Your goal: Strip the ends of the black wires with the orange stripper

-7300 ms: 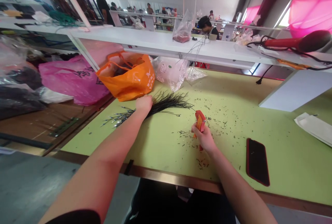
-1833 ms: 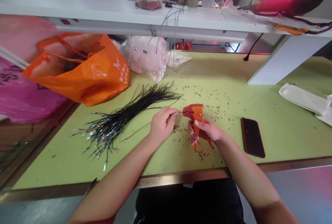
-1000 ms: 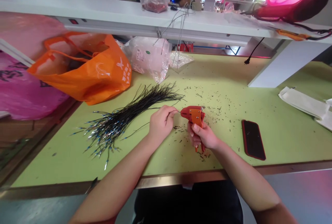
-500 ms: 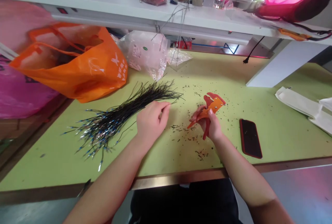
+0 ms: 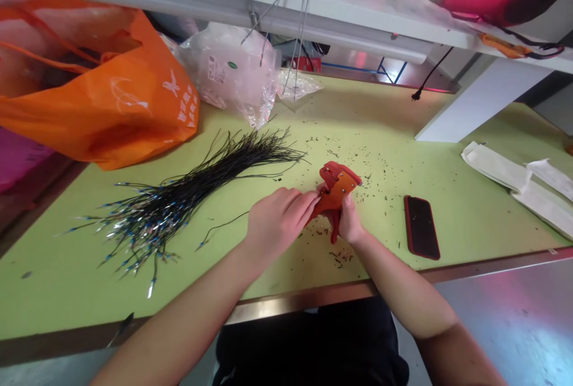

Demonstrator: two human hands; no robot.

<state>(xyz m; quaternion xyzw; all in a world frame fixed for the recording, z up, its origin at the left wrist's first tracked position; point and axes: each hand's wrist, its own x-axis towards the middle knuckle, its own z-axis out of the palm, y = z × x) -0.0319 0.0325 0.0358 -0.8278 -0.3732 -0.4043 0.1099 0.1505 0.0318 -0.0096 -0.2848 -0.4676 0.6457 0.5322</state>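
My right hand [image 5: 351, 219] is wrapped round an orange and red wire stripper [image 5: 338, 189], its head pointing away from me. Close against the tool's left side is my left hand [image 5: 280, 216], fingers pinched together. A thin black wire [image 5: 227, 223] trails out to the left behind that hand, so its other end sits in the pinch, at the stripper's jaws; the tip itself is hidden. Left of my hands lies a thick bundle of black wires [image 5: 215, 177], with blue and silvery ends [image 5: 143, 219] toward me.
Dark wire scraps [image 5: 344, 258] are scattered over the green table [image 5: 380, 117]. A phone [image 5: 422, 228] lies at right, near white strips [image 5: 496, 168]. Behind the bundle stand an orange bag [image 5: 147, 99] and a clear plastic bag [image 5: 237, 70]. A white shelf [image 5: 367, 16] crosses above.
My left hand has moved right from the bundle to the wire stripper, drawing one black wire along. The stripper has turned slightly. The whole view has shifted somewhat.
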